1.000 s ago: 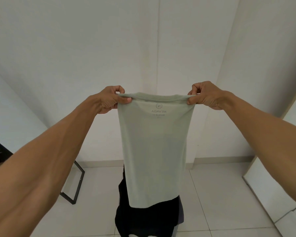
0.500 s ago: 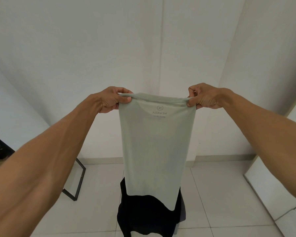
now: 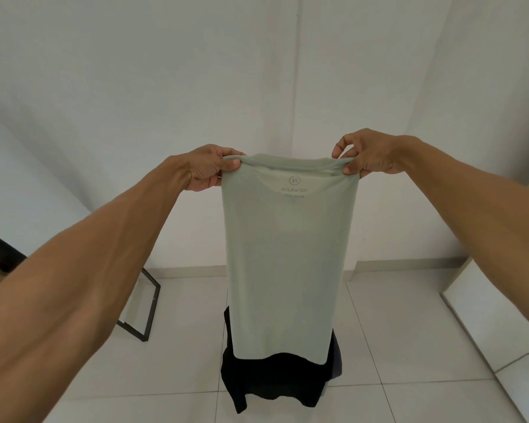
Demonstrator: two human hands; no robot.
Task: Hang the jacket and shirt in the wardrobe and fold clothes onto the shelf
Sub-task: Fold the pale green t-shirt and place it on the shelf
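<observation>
1. Head view: the pale green shirt (image 3: 287,254) is held up at arm's length in the middle of the frame. It hangs as one narrow, flat panel from its top edge.
2. The left hand (image 3: 206,167) pinches the top left corner, with the thumb on the near face of the cloth and the fingers curled behind.
3. The right hand (image 3: 365,155) pinches the top right corner between thumb and fingers, the forefinger arched above the edge.
4. The top edge runs taut and almost level between the two hands. Both side edges drop nearly straight, and a brand print reads reversed through the fabric below the neckline.
5. The bottom hem hangs free and overlaps a heap of black clothes (image 3: 272,380) lower in the frame. Whether hem and heap touch cannot be told, and what the heap rests on is hidden.
6. Left of the shirt, a black metal frame (image 3: 148,306) stands on the tiled floor (image 3: 409,346), well apart from the cloth.
7. On the right, a white cabinet edge (image 3: 486,315) juts in, with bare tiles between it and the shirt.
8. Behind the shirt a white wall (image 3: 135,87) fills the upper frame, with open air on both sides of the hands.
</observation>
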